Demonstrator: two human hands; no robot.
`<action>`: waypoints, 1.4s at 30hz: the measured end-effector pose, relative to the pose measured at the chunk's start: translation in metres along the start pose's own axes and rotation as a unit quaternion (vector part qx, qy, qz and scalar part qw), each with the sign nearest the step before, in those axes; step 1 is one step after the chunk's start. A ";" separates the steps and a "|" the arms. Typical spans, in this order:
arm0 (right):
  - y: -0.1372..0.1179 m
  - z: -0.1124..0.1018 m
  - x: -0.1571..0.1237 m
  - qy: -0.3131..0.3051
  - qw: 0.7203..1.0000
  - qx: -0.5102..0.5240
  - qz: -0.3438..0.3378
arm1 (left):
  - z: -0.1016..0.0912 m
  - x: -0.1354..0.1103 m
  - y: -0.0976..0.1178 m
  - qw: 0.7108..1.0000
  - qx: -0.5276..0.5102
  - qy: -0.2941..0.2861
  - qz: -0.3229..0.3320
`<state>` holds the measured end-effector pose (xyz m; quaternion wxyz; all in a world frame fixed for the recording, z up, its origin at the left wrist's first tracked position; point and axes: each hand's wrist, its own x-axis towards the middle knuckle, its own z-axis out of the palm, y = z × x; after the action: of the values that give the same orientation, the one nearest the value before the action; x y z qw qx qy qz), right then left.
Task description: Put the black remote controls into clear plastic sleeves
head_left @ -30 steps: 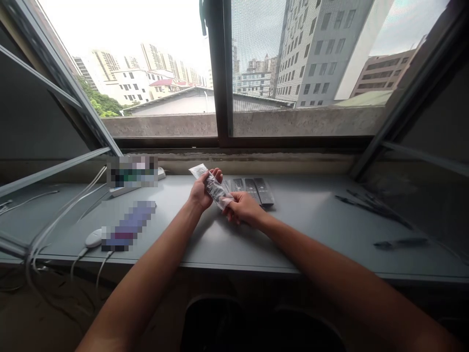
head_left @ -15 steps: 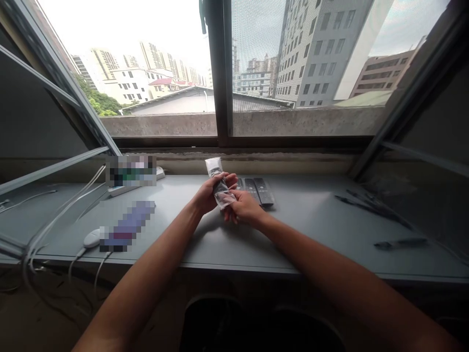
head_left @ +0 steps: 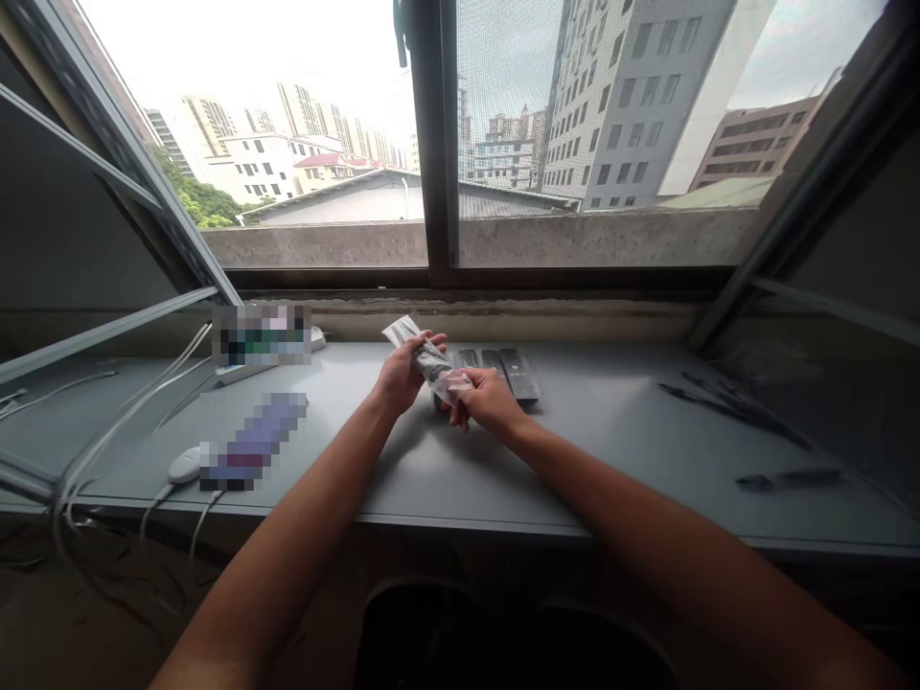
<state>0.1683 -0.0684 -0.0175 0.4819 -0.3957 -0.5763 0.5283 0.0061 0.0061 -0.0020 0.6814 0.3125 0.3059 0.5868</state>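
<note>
Thumb and fingers of my left hand (head_left: 401, 374) close around the clear plastic packet (head_left: 434, 363), while my right hand (head_left: 490, 398) pinches its near end; it slants between them above the gray desk (head_left: 618, 460). I judge it light, its film slippery and crinkly, best held around the darker contents. Just beyond my right hand lie black oblong boxes (head_left: 518, 374).

The plastic packet (head_left: 434, 364) has tilted back leftward.
</note>
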 end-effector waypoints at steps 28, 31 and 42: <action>-0.002 -0.003 0.000 -0.161 0.952 0.170 0.198 | 0.006 -0.011 -0.005 0.990 0.094 -0.103 0.018; 0.001 -0.003 0.000 -0.167 0.953 0.165 0.192 | 0.007 -0.013 -0.004 0.988 0.105 -0.106 0.027; 0.006 -0.001 -0.001 -0.220 0.973 0.056 0.048 | -0.010 0.011 -0.006 0.988 0.147 0.018 0.051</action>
<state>0.1692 -0.0680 -0.0235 0.3386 -0.2690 -0.6181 0.6564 0.0037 0.0170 -0.0134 0.5916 0.4142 0.3846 0.5749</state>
